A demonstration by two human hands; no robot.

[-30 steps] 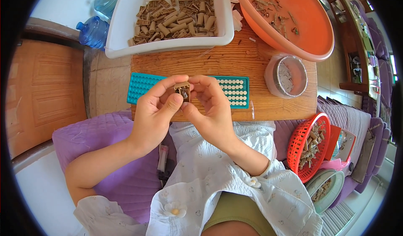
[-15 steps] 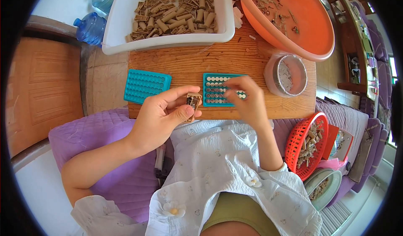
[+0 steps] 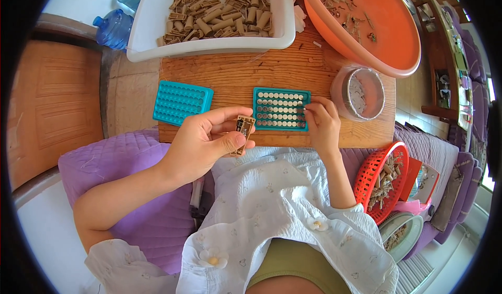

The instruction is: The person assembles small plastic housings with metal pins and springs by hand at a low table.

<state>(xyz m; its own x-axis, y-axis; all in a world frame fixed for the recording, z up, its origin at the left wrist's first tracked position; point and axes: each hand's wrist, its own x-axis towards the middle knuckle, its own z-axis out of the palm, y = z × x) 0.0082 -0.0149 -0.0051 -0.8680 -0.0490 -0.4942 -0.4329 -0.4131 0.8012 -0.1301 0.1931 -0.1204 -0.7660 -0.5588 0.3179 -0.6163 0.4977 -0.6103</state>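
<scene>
My left hand (image 3: 212, 137) is closed around a small brown plastic casing (image 3: 243, 132), tilted upright between thumb and fingers; dark and metallic parts show inside its open face. At the right edge of a teal tray (image 3: 282, 129), my right hand (image 3: 322, 120) has thumb and forefinger pinched on a small silver button cell (image 3: 305, 109). Rows of round silver button cells (image 3: 282, 96) fill that tray, some bright and some darker. To the left of my left hand lies a second teal tray (image 3: 182, 101), its round pockets without cells.
A white tub (image 3: 209, 51) of brown casings stands at the back of the wooden table (image 3: 230, 74). Right of it are an orange basin (image 3: 366, 51) and a clear round container (image 3: 361, 93) with small pieces. A red basket (image 3: 366, 181) sits beside me, lower right.
My right hand has moved right from over the filled tray to its right edge, uncovering most of the rows. My left hand keeps the casing, its open face turned slightly more into view.
</scene>
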